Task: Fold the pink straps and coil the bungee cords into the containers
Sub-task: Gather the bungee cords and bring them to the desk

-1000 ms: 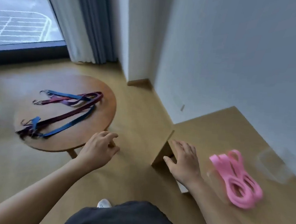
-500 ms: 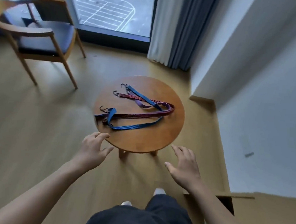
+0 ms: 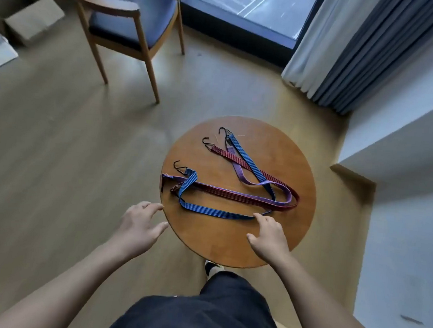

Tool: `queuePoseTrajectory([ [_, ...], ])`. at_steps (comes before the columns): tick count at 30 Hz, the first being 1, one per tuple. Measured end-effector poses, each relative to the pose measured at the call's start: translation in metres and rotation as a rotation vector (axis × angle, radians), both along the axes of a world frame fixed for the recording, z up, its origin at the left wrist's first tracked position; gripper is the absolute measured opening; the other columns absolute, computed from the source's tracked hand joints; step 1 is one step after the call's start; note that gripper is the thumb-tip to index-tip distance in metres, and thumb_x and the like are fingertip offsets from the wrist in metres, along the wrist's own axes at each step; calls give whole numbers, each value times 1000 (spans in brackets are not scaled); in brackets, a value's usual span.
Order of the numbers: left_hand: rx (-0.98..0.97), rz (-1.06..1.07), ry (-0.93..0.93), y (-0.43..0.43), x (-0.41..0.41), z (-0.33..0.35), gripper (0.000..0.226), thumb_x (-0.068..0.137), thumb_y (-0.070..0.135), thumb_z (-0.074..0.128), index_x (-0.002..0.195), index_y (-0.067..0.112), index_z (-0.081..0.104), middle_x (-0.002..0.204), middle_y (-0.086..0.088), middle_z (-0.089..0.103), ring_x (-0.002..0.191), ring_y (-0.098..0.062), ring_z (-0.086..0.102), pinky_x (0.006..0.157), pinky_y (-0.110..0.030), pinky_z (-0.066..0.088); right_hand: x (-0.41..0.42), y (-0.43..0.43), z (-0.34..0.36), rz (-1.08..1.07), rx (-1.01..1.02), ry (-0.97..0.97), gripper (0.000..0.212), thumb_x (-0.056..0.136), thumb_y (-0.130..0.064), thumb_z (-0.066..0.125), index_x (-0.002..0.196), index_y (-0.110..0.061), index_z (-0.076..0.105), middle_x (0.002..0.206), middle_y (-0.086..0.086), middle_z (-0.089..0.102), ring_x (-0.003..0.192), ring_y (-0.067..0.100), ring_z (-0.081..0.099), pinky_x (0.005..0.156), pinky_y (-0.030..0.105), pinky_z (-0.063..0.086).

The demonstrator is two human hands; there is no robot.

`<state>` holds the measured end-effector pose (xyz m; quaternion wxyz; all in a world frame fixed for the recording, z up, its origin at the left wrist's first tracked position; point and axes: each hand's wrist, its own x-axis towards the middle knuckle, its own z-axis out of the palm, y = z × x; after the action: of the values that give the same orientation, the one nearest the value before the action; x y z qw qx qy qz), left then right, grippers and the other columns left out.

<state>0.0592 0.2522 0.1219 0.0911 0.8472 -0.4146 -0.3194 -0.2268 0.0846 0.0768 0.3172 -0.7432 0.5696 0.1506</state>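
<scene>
Three flat bungee cords with black hooks lie tangled on a small round wooden table (image 3: pixel 295 233): a blue cord (image 3: pixel 214 211), a red cord (image 3: pixel 236 194) and a purple cord (image 3: pixel 245 179). My right hand (image 3: pixel 269 238) hovers over the table's near side, fingers apart, its index fingertip at the blue cord's bend. Just off the table's left edge, my left hand (image 3: pixel 139 226) is open and holds nothing. No pink straps or containers are in view.
A wooden armchair (image 3: pixel 133 24) with a blue seat stands at the back left. A cardboard box (image 3: pixel 28 15) sits on the floor at far left. Curtains (image 3: pixel 359 53) hang by the window at the back right, and a white wall (image 3: pixel 399 202) runs along the right.
The view has swung left from the desk with the pink straps to the round table. Both hands have come forward; the right hand now reaches the blue cord.
</scene>
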Motion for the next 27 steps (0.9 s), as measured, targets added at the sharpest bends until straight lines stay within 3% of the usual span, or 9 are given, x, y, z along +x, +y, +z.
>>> queuePoseTrajectory([
  [4,133,-41,7,-43,-13,-12,52,97,45,66,145,28,54,146,0,55,137,-20,47,111,-38,45,6,-37,-37,46,152,57,71,90,-33,68,152,-26,34,156,-1,38,140,22,40,110,38,41],
  [9,187,-60,37,-83,-33,-27,50,97,45,65,143,30,55,144,4,56,133,-16,49,106,-35,46,6,-70,-72,110,262,105,73,90,-26,67,153,-25,30,164,-2,17,142,24,39,106,38,46],
  [13,229,-89,58,-104,-42,-36,50,97,46,65,143,30,54,144,4,55,121,-17,57,102,-36,50,3,-89,-85,60,85,49,59,91,-21,62,146,-21,40,154,-1,32,123,24,55,91,35,51],
  [15,225,-101,59,-112,-43,-38,50,97,45,65,143,29,55,142,4,55,127,-17,53,103,-35,47,0,-100,-90,26,13,75,55,90,-18,63,141,-19,43,147,1,36,111,25,60,79,34,51],
  [20,217,-118,63,-127,-39,-42,49,97,43,65,142,24,58,141,3,57,132,-19,51,106,-36,44,0,-122,-89,97,43,212,14,91,-13,53,104,-15,56,100,4,45,88,33,61,70,37,48],
  [23,198,-115,73,-134,-35,-40,47,97,44,66,140,26,58,142,4,58,133,-18,51,106,-37,45,1,-119,-74,91,-35,138,8,90,-14,58,97,-17,60,97,2,50,79,26,57,66,34,48],
  [27,160,-149,94,-137,-30,-31,43,97,44,65,137,27,60,136,6,59,130,-17,52,104,-37,46,2,-111,-37,31,-248,-82,13,91,-10,60,98,-16,68,98,0,61,84,26,62,65,32,49],
])
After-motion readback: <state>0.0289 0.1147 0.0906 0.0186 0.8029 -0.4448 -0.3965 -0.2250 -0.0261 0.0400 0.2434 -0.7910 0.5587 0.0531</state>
